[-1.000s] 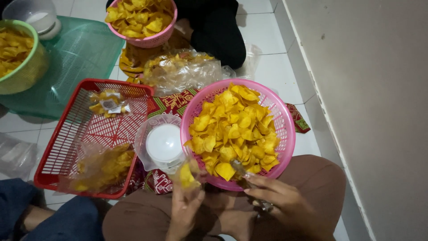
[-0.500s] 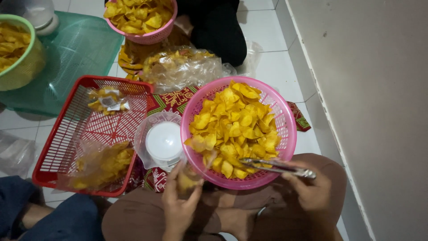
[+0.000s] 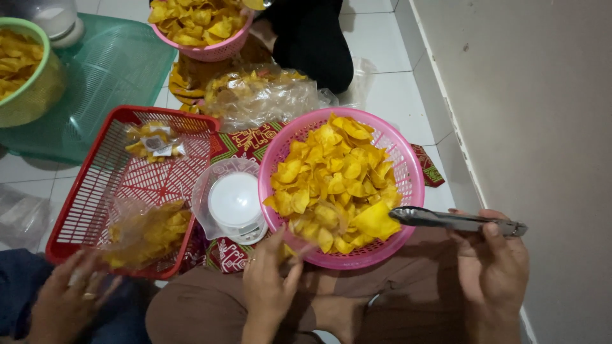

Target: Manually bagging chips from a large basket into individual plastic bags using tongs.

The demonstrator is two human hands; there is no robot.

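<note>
Tongs (image 3: 456,221), gripped in right hand (image 3: 494,271), pinch 1 chip (image 3: 375,221) above pink basket (image 3: 408,169); left hand (image 3: 271,283) clasps bag; loosened squeeze risks dropping chip onto floor.

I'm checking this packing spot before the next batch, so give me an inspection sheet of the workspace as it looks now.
Surface: white tiled floor with a patterned cloth under the baskets.
Job's things: pink basket heaped with yellow chips; metal tongs gripping one chip; clear plastic bag at the basket's near rim.
Clutter: red tray with filled bags, white scale, green basket, second pink basket.
Grips: left hand holds the bag; right hand holds the tongs.
Cables: nothing seen.
Surroundings: wall at right; another person's hand lower left; another person seated opposite.
</note>
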